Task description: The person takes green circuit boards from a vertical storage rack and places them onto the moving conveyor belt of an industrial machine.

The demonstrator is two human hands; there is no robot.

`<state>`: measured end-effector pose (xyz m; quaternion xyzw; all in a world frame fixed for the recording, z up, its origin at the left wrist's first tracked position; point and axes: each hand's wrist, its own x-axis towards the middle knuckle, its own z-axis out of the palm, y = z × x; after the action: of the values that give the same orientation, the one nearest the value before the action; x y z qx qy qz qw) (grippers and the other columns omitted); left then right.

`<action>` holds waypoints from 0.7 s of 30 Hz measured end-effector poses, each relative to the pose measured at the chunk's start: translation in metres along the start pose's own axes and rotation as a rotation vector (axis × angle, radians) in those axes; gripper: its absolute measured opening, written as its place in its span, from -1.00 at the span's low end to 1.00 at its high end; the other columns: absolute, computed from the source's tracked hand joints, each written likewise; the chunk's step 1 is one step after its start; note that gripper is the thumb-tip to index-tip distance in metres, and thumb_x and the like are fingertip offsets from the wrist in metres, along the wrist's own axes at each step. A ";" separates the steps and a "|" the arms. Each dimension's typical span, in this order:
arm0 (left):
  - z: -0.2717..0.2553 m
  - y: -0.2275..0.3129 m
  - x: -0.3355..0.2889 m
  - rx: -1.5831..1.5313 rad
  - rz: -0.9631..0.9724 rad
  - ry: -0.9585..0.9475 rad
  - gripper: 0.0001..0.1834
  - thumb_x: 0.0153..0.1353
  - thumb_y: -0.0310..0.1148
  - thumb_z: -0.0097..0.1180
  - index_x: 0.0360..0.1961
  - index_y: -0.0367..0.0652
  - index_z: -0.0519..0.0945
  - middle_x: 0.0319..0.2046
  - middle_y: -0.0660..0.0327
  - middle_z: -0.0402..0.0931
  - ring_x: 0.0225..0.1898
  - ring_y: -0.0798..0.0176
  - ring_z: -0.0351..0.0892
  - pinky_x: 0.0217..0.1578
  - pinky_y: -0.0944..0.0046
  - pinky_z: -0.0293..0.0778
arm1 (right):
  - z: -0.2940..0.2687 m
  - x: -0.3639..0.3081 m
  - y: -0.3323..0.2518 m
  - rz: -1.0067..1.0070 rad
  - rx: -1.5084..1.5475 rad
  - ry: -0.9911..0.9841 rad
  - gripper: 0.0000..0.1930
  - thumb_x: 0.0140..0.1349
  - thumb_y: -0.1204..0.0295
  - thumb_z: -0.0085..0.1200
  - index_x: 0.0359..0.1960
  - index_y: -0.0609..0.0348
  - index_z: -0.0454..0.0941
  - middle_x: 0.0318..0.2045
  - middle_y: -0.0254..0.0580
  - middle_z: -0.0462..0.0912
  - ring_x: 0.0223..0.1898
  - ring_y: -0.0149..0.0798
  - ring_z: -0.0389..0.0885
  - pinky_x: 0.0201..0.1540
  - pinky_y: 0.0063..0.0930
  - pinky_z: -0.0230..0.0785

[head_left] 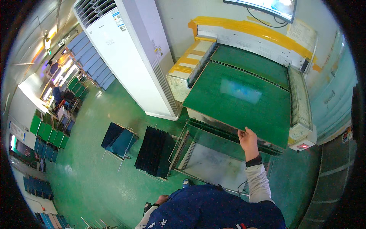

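My right hand [248, 143] pinches the near edge of a large, flat green panel [244, 103], which looks like a circuit-board sheet. That panel lies at a slight slope over the machine bed, and a pale patch of light reflects off it. Beyond it, another green panel [251, 63] lies past a dark slotted strip. Under the near edge stands a metal rack [219, 164] with toothed sides, holding several upright panels at its far end. My left hand [162, 199] is low beside my body, partly hidden by my dark blue garment; its fingers cannot be made out.
A tall white air conditioner [133, 57] stands left of the machine. Racks of dark panels [153, 152] and blue panels [120, 141] stand on the green floor. A yellow-taped guard [192, 57] borders the bed; a screen [267, 7] hangs above. People [57, 93] sit far left.
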<state>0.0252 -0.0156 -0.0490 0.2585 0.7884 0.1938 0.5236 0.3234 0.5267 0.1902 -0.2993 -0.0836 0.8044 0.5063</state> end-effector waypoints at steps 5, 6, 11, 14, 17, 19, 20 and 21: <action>-0.002 0.004 -0.004 0.063 0.006 -0.023 -0.51 0.03 -0.04 0.19 -0.22 -0.30 0.60 -0.24 0.07 0.60 -0.20 0.16 0.56 -0.16 0.25 0.42 | 0.009 0.003 -0.002 -0.003 -0.017 -0.014 -0.92 0.17 0.51 -0.02 -0.32 0.24 0.40 -0.35 -0.17 0.51 -0.30 -0.22 0.48 -0.08 -0.34 0.43; -0.002 0.024 -0.009 0.012 -0.039 -0.018 -0.51 0.03 -0.04 0.19 -0.22 -0.30 0.60 -0.25 0.07 0.60 -0.21 0.17 0.56 -0.17 0.26 0.42 | 0.004 0.006 -0.006 -0.011 -0.015 -0.004 -0.92 0.17 0.51 -0.01 -0.33 0.24 0.40 -0.36 -0.17 0.51 -0.30 -0.22 0.48 -0.08 -0.34 0.43; -0.003 0.033 -0.016 0.047 -0.058 -0.001 -0.53 0.03 -0.08 0.21 -0.23 -0.32 0.59 -0.27 0.09 0.60 -0.26 0.21 0.55 -0.21 0.27 0.42 | 0.010 0.008 -0.006 -0.019 -0.003 -0.040 -0.91 0.16 0.51 0.00 -0.33 0.24 0.40 -0.34 -0.16 0.51 -0.29 -0.23 0.48 -0.07 -0.34 0.42; -0.001 0.046 -0.021 -0.113 -0.140 0.007 -0.54 0.01 -0.13 0.24 -0.23 -0.36 0.59 -0.27 0.09 0.60 -0.27 0.22 0.54 -0.22 0.27 0.43 | -0.001 0.018 -0.010 -0.007 -0.005 -0.063 -0.90 0.16 0.50 0.00 -0.31 0.23 0.41 -0.32 -0.16 0.52 -0.27 -0.22 0.48 -0.06 -0.34 0.41; 0.001 0.026 -0.017 -0.088 -0.062 0.017 -0.54 0.01 -0.15 0.25 -0.23 -0.36 0.58 -0.26 0.09 0.60 -0.26 0.22 0.55 -0.21 0.27 0.43 | 0.000 0.022 -0.010 -0.001 -0.016 -0.078 -0.89 0.15 0.50 0.01 -0.30 0.22 0.41 -0.30 -0.16 0.53 -0.24 -0.22 0.49 -0.05 -0.33 0.41; 0.002 0.019 -0.015 -0.072 -0.009 0.022 -0.55 0.01 -0.15 0.25 -0.23 -0.37 0.58 -0.25 0.09 0.60 -0.25 0.23 0.55 -0.21 0.27 0.44 | 0.009 0.018 -0.010 -0.002 -0.011 -0.055 -0.89 0.15 0.50 0.01 -0.30 0.21 0.41 -0.31 -0.16 0.53 -0.24 -0.22 0.48 -0.04 -0.33 0.40; 0.003 0.018 -0.014 -0.073 -0.008 0.023 -0.55 0.01 -0.15 0.25 -0.23 -0.37 0.58 -0.25 0.09 0.60 -0.25 0.23 0.55 -0.21 0.27 0.44 | 0.009 0.018 -0.010 -0.002 -0.012 -0.056 -0.89 0.15 0.50 0.01 -0.30 0.21 0.41 -0.31 -0.16 0.53 -0.24 -0.22 0.48 -0.04 -0.33 0.40; 0.004 0.016 -0.013 -0.071 -0.028 0.032 -0.54 0.00 -0.16 0.25 -0.23 -0.37 0.58 -0.25 0.08 0.60 -0.25 0.23 0.55 -0.21 0.27 0.44 | 0.008 0.019 -0.010 -0.002 -0.008 -0.044 -0.89 0.15 0.49 0.02 -0.30 0.21 0.41 -0.31 -0.16 0.53 -0.24 -0.22 0.49 -0.03 -0.32 0.39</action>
<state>0.0364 -0.0101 -0.0321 0.2257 0.7927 0.2184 0.5225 0.3204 0.5495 0.1937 -0.2836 -0.0983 0.8100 0.5038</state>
